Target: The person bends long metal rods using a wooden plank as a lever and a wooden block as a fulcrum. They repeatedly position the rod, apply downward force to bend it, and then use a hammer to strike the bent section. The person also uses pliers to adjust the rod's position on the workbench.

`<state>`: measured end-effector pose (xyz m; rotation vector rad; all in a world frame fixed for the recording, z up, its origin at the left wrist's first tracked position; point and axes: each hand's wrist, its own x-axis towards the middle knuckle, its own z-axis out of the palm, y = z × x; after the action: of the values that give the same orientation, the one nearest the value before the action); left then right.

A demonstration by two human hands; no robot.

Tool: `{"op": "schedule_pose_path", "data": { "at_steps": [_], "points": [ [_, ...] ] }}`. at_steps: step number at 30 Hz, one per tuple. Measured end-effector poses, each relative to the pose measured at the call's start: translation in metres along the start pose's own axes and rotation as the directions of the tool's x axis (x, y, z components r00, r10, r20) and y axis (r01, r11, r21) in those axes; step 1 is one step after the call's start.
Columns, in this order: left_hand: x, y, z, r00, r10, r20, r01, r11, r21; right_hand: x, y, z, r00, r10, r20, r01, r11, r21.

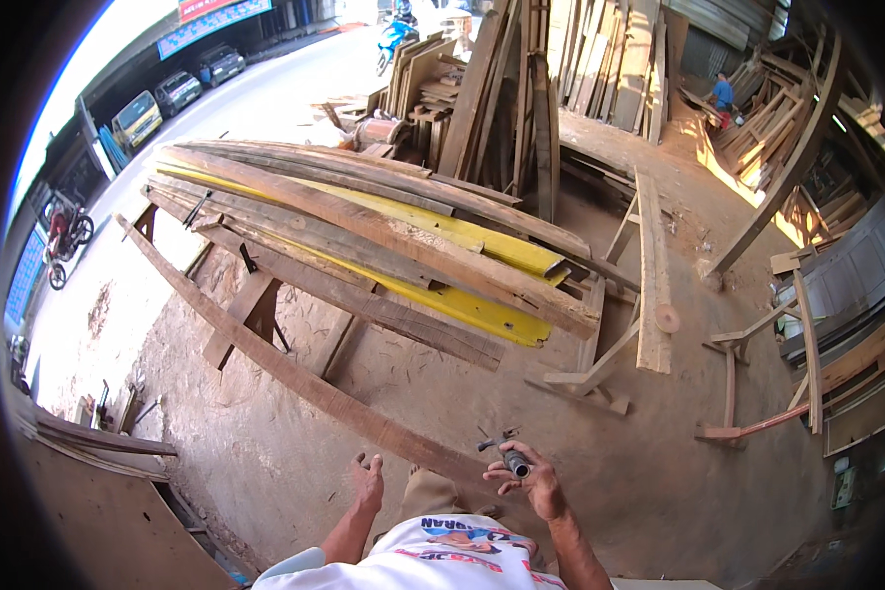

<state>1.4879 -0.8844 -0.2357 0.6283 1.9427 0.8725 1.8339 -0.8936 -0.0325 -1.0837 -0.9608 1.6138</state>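
My right hand [538, 484] is closed around a dark metal tool [517, 462]. Its round, tube-like end points toward me, and small crossing metal parts stick out at its far end; its exact kind is unclear. To the left, my left hand [368, 482] is empty with its fingers apart, just on the near side of a long brown board [315, 385]. That board runs from the far left to just in front of my body, and its near end lies close to my right hand. Both hands are apart from the stacked timber.
Beyond the board, long planks [364, 216] and yellow beams [501, 321] lie stacked on supports. A wooden trestle [651, 285] stands at the stack's right end, another frame [808, 344] farther right. Tall boards [482, 98] lean behind. A person [723, 93] is at the far right.
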Motion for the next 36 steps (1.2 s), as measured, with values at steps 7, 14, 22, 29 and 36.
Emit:
{"op": "schedule_pose_path", "data": {
  "at_steps": [7, 14, 22, 29, 36],
  "points": [
    [-0.057, 0.002, 0.050, 0.963, -0.110, 0.246, 0.168, 0.959, -0.228, -0.004, -0.019, -0.011, 0.994, -0.107, -0.026, 0.085, 0.896, -0.435],
    [-0.051, 0.005, 0.089, 0.952, -0.050, 0.303, 0.175, 0.899, -0.401, 0.008, -0.070, -0.027, 0.985, -0.153, -0.073, 0.074, 0.775, -0.628],
    [-0.050, 0.002, 0.092, 0.982, 0.052, 0.181, 0.011, 0.944, -0.331, 0.055, -0.056, -0.063, 0.826, -0.560, 0.067, 0.476, 0.628, -0.615],
    [-0.092, -0.008, 0.096, 0.995, -0.018, -0.100, -0.021, 0.927, -0.374, 0.034, -0.052, -0.033, 0.943, -0.330, -0.038, 0.332, 0.942, 0.050],
    [-0.189, -0.025, 0.140, 0.953, 0.082, -0.291, -0.195, 0.902, -0.384, 0.019, -0.035, -0.032, 0.913, -0.406, 0.039, 0.370, 0.865, 0.338]
  ]
}}
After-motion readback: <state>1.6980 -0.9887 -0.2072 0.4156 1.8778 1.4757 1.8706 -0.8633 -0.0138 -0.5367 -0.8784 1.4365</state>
